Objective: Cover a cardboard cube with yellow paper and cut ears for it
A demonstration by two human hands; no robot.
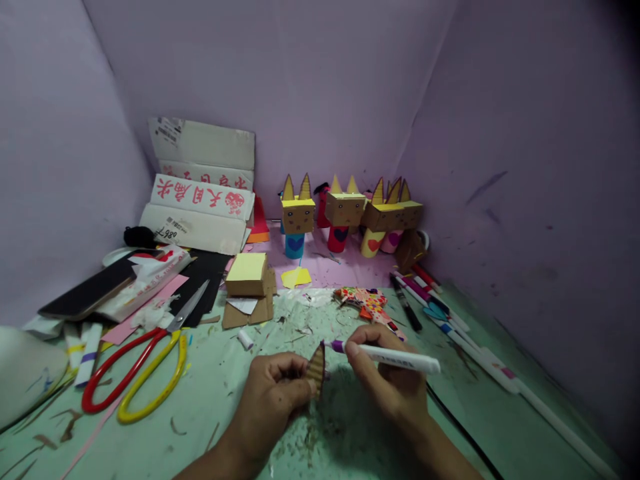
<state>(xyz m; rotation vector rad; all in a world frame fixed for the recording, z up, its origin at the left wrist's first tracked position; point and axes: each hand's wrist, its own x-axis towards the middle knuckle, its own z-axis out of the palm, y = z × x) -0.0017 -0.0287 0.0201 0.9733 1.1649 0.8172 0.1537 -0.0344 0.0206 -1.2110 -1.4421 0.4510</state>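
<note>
Between the thumb and fingers of my left hand (277, 397) is a small pointed piece of corrugated cardboard (317, 370), ear-shaped, with a dark line along its right edge. My right hand (395, 373) grips a white marker (395, 357) with a purple tip end. The marker's tip meets or nearly meets the top point of the cardboard piece. A small white cap (245, 339) lies on the table left of the piece. Farther back stand several cardboard box-headed figures, one on a blue tube (295, 245), with similar pointed ears and drawn faces.
Scissors with red and yellow handles (150, 360) lie at left. A yellow-topped cardboard box (247, 274) sits behind my left hand. A floral-patterned glue gun (373, 307) is behind my right hand, with several markers (460, 333) along the right. Folded white cardboard (205, 193) leans at the back left.
</note>
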